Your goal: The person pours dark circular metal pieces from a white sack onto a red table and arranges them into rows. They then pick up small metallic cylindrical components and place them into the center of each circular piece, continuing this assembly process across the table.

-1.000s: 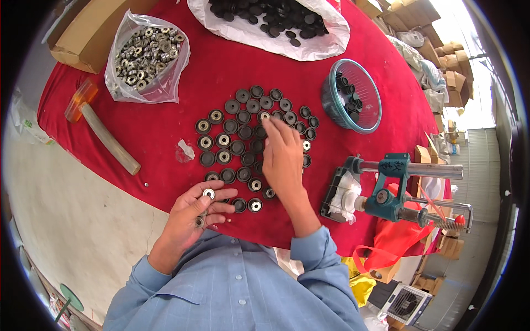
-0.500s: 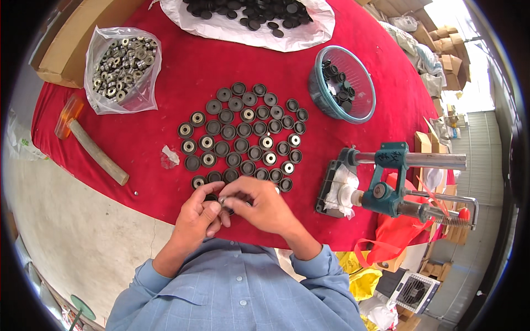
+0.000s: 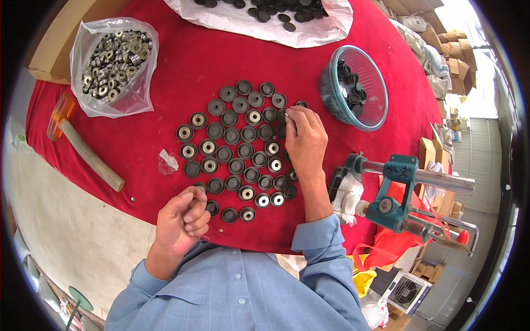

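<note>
Black round caps [image 3: 232, 134] are spread in loose rows on the red cloth [image 3: 182, 66], hollow side up. Several have a steel bearing [image 3: 254, 117] seated inside. My right hand [image 3: 307, 140] reaches over the right side of the group, its fingertips pinched together at a black cap; what lies between them is too small to make out. Some caps are hidden beneath that hand. Curled fingers mark my left hand [image 3: 181, 219], which is closed beside the caps at the near left. Whatever it may hold is hidden.
A plastic bag of bearings [image 3: 144, 88] and an orange-headed hammer [image 3: 91, 154] are at left. Behind lies a white sack [image 3: 331, 27] with black discs. A blue-green basket [image 3: 361, 128] holds black caps at right, near a green hand press [image 3: 393, 204].
My hands, together over the near caps before, have come apart. The right one has moved far and right to the caps there; the left has drawn slightly left and nearer me.
</note>
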### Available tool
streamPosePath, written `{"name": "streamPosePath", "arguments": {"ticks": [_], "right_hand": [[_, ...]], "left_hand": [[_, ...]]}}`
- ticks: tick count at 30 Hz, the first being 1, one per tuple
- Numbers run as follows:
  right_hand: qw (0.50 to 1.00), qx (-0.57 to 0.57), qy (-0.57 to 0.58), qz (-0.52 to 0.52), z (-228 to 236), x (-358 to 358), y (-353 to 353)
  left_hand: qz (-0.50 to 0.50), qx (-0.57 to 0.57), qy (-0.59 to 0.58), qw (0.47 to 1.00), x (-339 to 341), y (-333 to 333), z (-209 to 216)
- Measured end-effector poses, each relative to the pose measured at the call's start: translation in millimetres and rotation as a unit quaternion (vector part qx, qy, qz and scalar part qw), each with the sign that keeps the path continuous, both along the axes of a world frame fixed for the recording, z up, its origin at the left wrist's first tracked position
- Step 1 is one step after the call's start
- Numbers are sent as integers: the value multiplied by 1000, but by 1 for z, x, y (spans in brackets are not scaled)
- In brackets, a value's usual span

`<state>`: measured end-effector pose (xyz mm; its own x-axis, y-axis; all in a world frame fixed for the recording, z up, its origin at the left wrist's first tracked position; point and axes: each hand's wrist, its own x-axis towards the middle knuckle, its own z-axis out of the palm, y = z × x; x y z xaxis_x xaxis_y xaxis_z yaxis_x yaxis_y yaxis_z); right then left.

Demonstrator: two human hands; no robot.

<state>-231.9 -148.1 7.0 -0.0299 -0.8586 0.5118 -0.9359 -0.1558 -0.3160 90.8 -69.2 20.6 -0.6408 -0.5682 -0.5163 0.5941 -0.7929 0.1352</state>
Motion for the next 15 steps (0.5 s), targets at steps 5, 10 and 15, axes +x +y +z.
{"name": "streamPosePath", "arguments": {"ticks": [5, 10, 15], "right_hand": [[1000, 13, 20, 5, -2, 2, 1], [997, 23, 71, 11, -4, 2, 9], [993, 29, 113, -12, -4, 10, 21]], "left_hand": [[-5, 3, 19, 1000, -1, -2, -3], [-1, -2, 34, 999, 0, -3, -5], [1, -5, 42, 999, 1, 0, -3]]}}
